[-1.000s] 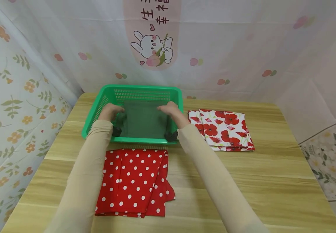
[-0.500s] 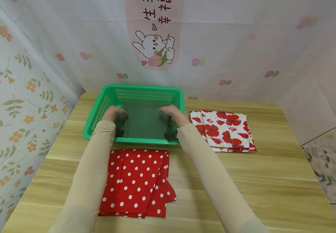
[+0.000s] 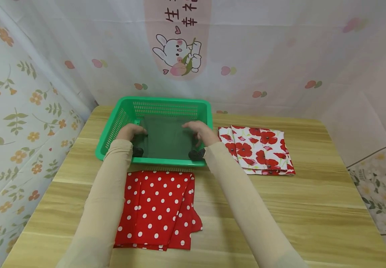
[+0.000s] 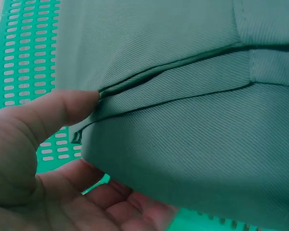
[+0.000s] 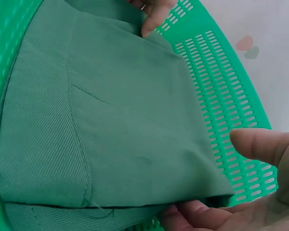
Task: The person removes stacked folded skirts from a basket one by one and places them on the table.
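A folded dark green cloth (image 3: 169, 139) with stitched seams lies in the green plastic basket (image 3: 166, 161). At its left edge, my left hand (image 3: 130, 131) holds it, the thumb on top and the other fingers curled beneath, as the left wrist view shows. My right hand (image 3: 202, 131) is at the cloth's right side. In the right wrist view, the right thumb (image 5: 260, 144) stands raised apart from the cloth, while the fingers (image 5: 202, 215) touch under its near corner. Part of those fingers is hidden by the cloth.
A folded red cloth with white dots (image 3: 157, 208) lies just in front of the basket on the wooden table (image 3: 300, 208). To the basket's right is a folded white cloth with red poppies (image 3: 256, 150). A printed curtain (image 3: 263, 48) hangs behind the basket.
My left hand has shifted slightly to the right along the cloth's left side. The right hand stays nearly in place. The basket and both other cloths lie as before.
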### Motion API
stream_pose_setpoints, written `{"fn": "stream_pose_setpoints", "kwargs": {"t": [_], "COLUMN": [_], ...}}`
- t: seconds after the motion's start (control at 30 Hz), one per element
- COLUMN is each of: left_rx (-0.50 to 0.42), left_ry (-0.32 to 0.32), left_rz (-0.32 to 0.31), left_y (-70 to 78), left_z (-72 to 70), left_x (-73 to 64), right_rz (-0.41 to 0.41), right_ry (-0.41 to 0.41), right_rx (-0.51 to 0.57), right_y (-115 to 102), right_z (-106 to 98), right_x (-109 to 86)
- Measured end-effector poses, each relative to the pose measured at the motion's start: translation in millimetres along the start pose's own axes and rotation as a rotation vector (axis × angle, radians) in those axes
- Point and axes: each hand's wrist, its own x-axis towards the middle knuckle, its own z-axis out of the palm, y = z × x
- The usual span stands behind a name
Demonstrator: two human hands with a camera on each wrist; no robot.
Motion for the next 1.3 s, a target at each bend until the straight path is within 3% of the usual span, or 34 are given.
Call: {"fn": "stream_pose_setpoints", "kwargs": {"t": [0.07, 0.13, 0.17, 0.2, 0.23, 0.37, 0.43, 0.53, 0.63, 0.8, 0.87, 0.9, 1.0, 1.2, 1.3], "left_rx": [-0.001, 0.015, 0.017, 0.022, 0.030, 0.038, 0.018, -0.042, -0.070, -0.120, -0.151, -0.173, -0.197, -0.309, -0.316], "left_ry": [0.013, 0.015, 0.010, 0.003, -0.001, -0.005, -0.003, -0.025, -0.054, -0.047, -0.031, -0.019, -0.019, -0.018, -0.024], "left_rz": [0.015, 0.042, 0.040, 0.037, 0.036, 0.045, 0.046, 0.011, 0.004, 0.103, 0.132, 0.124, 0.146, 0.203, 0.227], "left_y": [8.6, 9.8, 5.1, -3.2, -0.7, 1.9, 7.8, 22.7, 33.7, 39.4, 42.1, 45.9, 48.9, 52.1, 52.6], "left_z": [4.1, 3.2, 0.4, -3.6, -2.7, -0.6, 2.4, 8.2, 9.9, 2.3, 0.2, 1.1, -4.1, -14.2, -18.0], "left_x": [-34.7, -46.3, -29.7, 2.6, -4.2, -6.2, -26.1, -74.0, -108.7, -132.8, -144.5, -156.6, -169.9, -181.9, -187.1], "right_rz": [-0.003, -0.003, -0.003, -0.002, 0.000, -0.009, -0.018, -0.035, -0.068, -0.141, -0.157, -0.164, -0.186, -0.253, -0.264], "right_ry": [0.000, -0.001, 0.000, 0.001, -0.002, -0.013, -0.017, -0.005, 0.003, 0.006, 0.006, 0.006, 0.002, -0.015, -0.023], "right_rx": [-0.008, -0.019, -0.025, -0.027, -0.034, -0.054, -0.063, -0.088, -0.124, -0.153, -0.127, -0.106, -0.036, 0.087, 0.136], "right_y": [0, 1, 1, 1, 2, 4, 5, 5, 4, -1, -3, -3, -5, -10, -12], "right_z": [0, 1, 1, 1, 1, 1, 1, 0, 1, 4, 5, 5, 5, 3, 0], "right_x": [0.2, -0.4, -1.0, -1.5, -2.2, -2.5, -2.5, -3.7, -6.8, -12.0, -12.5, -12.9, -14.8, -23.9, -27.5]}}
